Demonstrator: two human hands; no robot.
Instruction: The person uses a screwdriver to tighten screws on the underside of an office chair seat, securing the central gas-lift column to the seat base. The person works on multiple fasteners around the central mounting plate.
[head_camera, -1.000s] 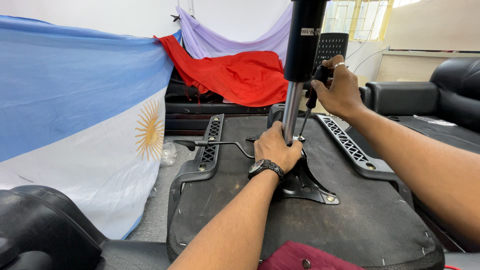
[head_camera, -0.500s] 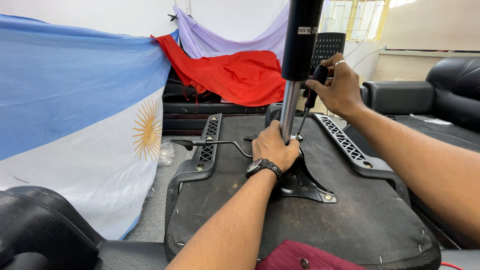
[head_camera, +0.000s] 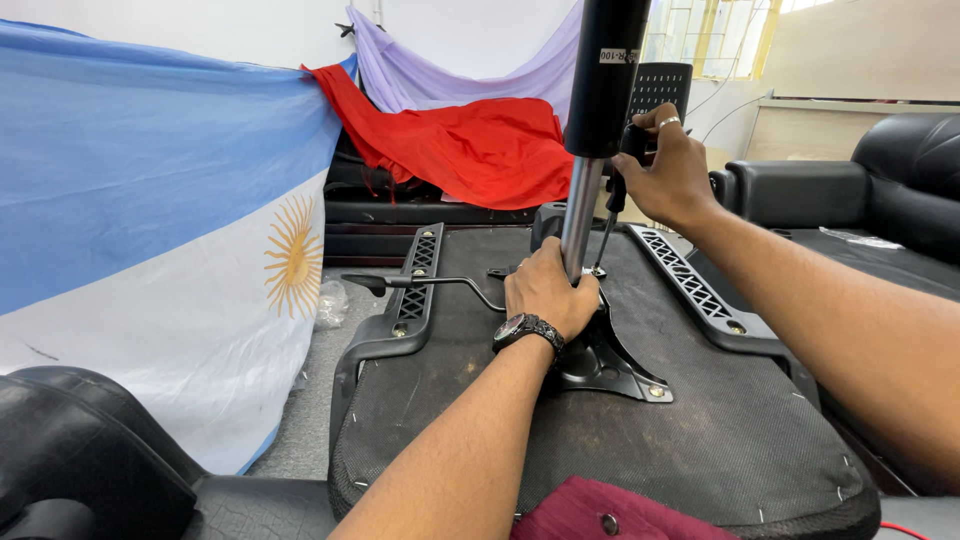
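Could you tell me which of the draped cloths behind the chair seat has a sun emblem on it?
The blue-and-white cloth on the left; the red cloth and lilac cloth are plain.

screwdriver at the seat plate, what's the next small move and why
Probably keep the right hand turning the screwdriver downward: its tip sits at the plate beside the gas cylinder, which the left hand grips upright.

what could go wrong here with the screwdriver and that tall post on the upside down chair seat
The left hand grips the post right beside the screwdriver tip, so a slip could jab a finger. The right hand holds the handle high, so the tip may wander off the screw. The tall post could tip if the grip loosens.
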